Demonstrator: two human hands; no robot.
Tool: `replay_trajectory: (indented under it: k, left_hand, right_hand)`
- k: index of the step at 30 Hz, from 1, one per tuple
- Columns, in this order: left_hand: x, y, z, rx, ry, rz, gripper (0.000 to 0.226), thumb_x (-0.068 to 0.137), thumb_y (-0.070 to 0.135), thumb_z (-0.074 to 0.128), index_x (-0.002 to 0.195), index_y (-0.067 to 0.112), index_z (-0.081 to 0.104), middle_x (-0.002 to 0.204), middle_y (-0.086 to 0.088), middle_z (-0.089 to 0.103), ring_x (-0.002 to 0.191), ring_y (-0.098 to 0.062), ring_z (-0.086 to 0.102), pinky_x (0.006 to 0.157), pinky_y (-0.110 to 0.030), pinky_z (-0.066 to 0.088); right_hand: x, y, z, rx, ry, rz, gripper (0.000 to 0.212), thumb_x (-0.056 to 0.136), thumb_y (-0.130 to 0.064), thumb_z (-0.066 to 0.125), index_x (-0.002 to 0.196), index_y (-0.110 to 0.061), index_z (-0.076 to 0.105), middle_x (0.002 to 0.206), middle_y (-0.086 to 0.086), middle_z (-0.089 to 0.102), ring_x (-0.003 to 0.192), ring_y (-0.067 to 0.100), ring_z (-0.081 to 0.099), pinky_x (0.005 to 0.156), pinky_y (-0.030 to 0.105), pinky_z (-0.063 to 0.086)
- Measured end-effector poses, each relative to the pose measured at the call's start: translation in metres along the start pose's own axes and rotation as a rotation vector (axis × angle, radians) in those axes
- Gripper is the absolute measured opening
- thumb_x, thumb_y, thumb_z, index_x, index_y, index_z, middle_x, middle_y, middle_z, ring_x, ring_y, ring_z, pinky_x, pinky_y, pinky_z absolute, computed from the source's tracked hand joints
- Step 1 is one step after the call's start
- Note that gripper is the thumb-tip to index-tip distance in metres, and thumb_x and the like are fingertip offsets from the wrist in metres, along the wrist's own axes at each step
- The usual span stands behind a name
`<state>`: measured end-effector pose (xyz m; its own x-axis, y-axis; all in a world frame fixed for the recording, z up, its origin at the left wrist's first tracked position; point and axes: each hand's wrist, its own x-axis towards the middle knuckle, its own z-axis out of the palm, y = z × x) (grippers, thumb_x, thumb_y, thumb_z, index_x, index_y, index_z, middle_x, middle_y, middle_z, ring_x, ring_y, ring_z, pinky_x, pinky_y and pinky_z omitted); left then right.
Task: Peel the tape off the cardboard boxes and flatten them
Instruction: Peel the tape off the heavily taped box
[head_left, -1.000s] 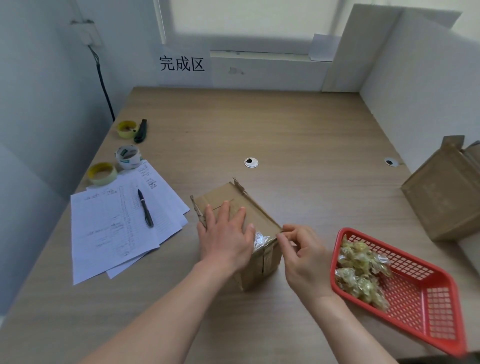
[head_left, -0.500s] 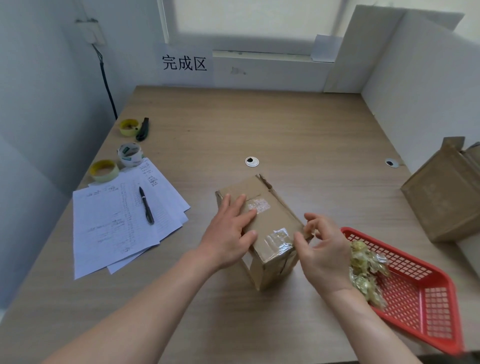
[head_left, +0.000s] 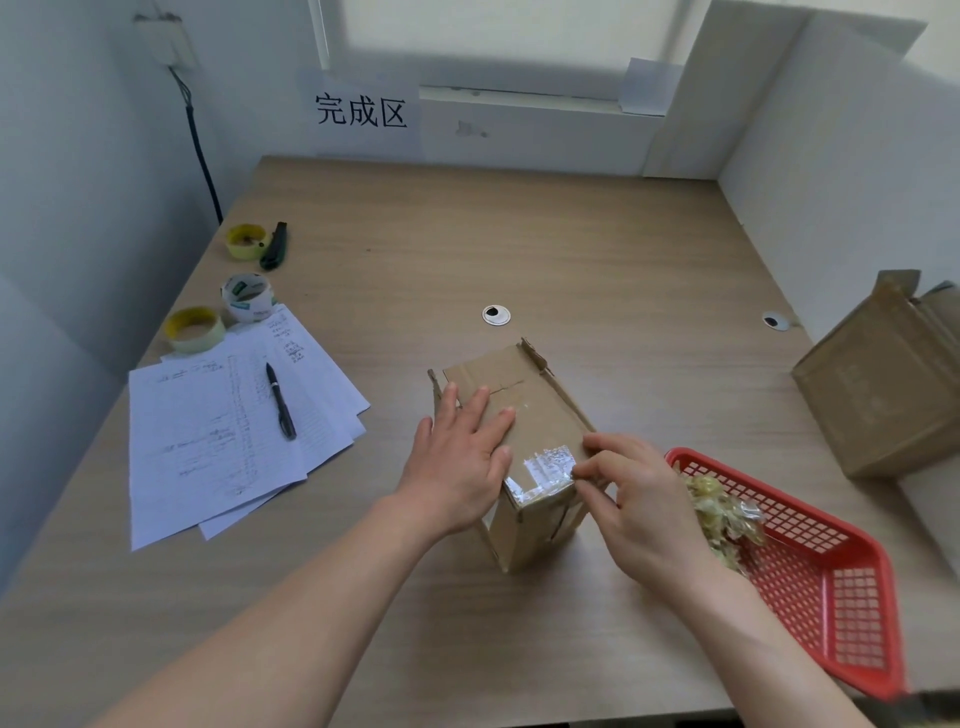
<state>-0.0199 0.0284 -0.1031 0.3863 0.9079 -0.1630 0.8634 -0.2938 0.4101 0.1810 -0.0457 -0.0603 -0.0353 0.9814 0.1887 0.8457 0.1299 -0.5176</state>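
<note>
Since half a second ago, the right hand (head_left: 641, 506) has shifted in against the near top corner of the cardboard box (head_left: 524, 441), its fingertips pinching the edge of the clear tape (head_left: 543, 467) there. One left hand (head_left: 457, 462) lies flat with straight fingers on the box top, just left of that grip. This box stands mid-table (head_left: 571, 249); a second box (head_left: 883, 395) sits well apart at the right. Three tape rolls (head_left: 247, 296), one pen (head_left: 280, 400) on papers (head_left: 208, 441) and one red basket (head_left: 831, 587) of crumpled tape lie around.
</note>
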Motion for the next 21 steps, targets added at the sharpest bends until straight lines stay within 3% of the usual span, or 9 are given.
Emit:
replay_trajectory:
  k: [3, 5, 9, 11, 13, 15, 17, 19, 21]
  left_hand:
    - [0.000, 0.000, 0.002, 0.024, 0.009, -0.003, 0.053, 0.105, 0.042, 0.024, 0.156, 0.039, 0.014, 0.167, 0.007, -0.004, 0.151, -0.024, -0.018, 0.121, -0.050, 0.007]
    - [0.000, -0.001, 0.003, 0.032, 0.012, -0.005, 0.053, 0.105, 0.042, 0.023, 0.156, 0.039, 0.014, 0.167, 0.007, -0.004, 0.151, -0.024, -0.017, 0.120, -0.050, 0.007]
    - [-0.001, 0.000, 0.006, 0.016, 0.002, 0.003, 0.053, 0.105, 0.042, 0.023, 0.156, 0.038, 0.013, 0.167, 0.008, -0.005, 0.151, -0.022, -0.018, 0.120, -0.051, 0.004]
    - [0.001, 0.001, 0.005, 0.009, 0.006, 0.008, 0.053, 0.105, 0.042, 0.024, 0.157, 0.038, 0.013, 0.167, 0.008, -0.005, 0.151, -0.022, -0.018, 0.120, -0.050, 0.004]
    - [0.004, 0.003, 0.004, -0.003, 0.013, 0.020, 0.053, 0.105, 0.041, 0.025, 0.157, 0.038, 0.014, 0.167, 0.007, -0.005, 0.152, -0.023, -0.017, 0.120, -0.048, 0.005]
    - [0.005, 0.004, 0.002, -0.008, 0.012, 0.034, 0.053, 0.105, 0.041, 0.026, 0.157, 0.037, 0.016, 0.167, 0.006, -0.004, 0.152, -0.023, -0.016, 0.121, -0.048, 0.007]
    - [0.003, 0.002, 0.003, -0.020, 0.008, 0.039, 0.053, 0.105, 0.041, 0.026, 0.157, 0.037, 0.016, 0.167, 0.007, -0.004, 0.152, -0.022, -0.016, 0.121, -0.048, 0.008]
    - [0.002, 0.001, 0.004, -0.033, 0.002, 0.036, 0.053, 0.105, 0.042, 0.026, 0.157, 0.038, 0.015, 0.167, 0.007, -0.005, 0.152, -0.022, -0.016, 0.121, -0.049, 0.009]
    - [0.003, 0.002, 0.004, -0.037, -0.002, 0.038, 0.053, 0.105, 0.041, 0.026, 0.157, 0.037, 0.015, 0.167, 0.007, -0.005, 0.152, -0.022, -0.016, 0.121, -0.049, 0.009]
  right_hand:
    - [0.003, -0.002, -0.002, 0.118, -0.057, 0.115, 0.012, 0.089, -0.009, 0.071, 0.080, -0.016, 0.070, 0.121, -0.006, 0.062, 0.113, 0.012, 0.053, 0.089, 0.017, 0.034]
    - [0.003, -0.002, -0.003, 0.329, -0.146, 0.229, 0.021, 0.092, -0.008, 0.066, 0.074, -0.019, 0.064, 0.126, -0.014, 0.055, 0.113, 0.004, 0.051, 0.087, 0.012, 0.036]
    - [-0.002, 0.000, -0.009, 0.728, -0.301, 0.337, 0.020, 0.083, -0.021, 0.071, 0.071, -0.011, 0.059, 0.132, -0.014, 0.050, 0.119, -0.003, 0.050, 0.107, 0.030, 0.037]
    - [-0.004, -0.001, -0.009, 0.556, -0.254, 0.286, 0.020, 0.074, -0.029, 0.078, 0.081, -0.017, 0.064, 0.132, -0.015, 0.053, 0.116, -0.009, 0.050, 0.104, 0.021, 0.038]
    - [-0.008, -0.004, -0.005, 0.187, -0.107, 0.139, 0.038, 0.071, -0.030, 0.084, 0.104, -0.021, 0.066, 0.130, -0.011, 0.058, 0.120, 0.002, 0.054, 0.100, 0.014, 0.035]
    - [-0.014, -0.008, 0.004, -0.013, -0.027, 0.034, 0.071, 0.069, -0.034, 0.083, 0.133, -0.017, 0.055, 0.127, -0.003, 0.063, 0.130, 0.026, 0.051, 0.105, 0.031, 0.035]
    - [-0.016, -0.011, 0.008, -0.086, 0.019, 0.001, 0.088, 0.069, -0.039, 0.080, 0.146, -0.020, 0.043, 0.126, -0.002, 0.065, 0.135, 0.033, 0.045, 0.104, 0.044, 0.033]
    - [-0.014, -0.012, 0.014, -0.169, 0.064, -0.075, 0.072, 0.068, -0.041, 0.077, 0.135, -0.021, 0.058, 0.113, 0.001, 0.067, 0.122, 0.035, 0.052, 0.098, 0.047, 0.039]
    - [-0.012, -0.014, 0.019, -0.203, 0.098, -0.140, 0.044, 0.068, -0.036, 0.080, 0.109, -0.022, 0.073, 0.098, 0.001, 0.063, 0.102, 0.030, 0.056, 0.088, 0.044, 0.045]
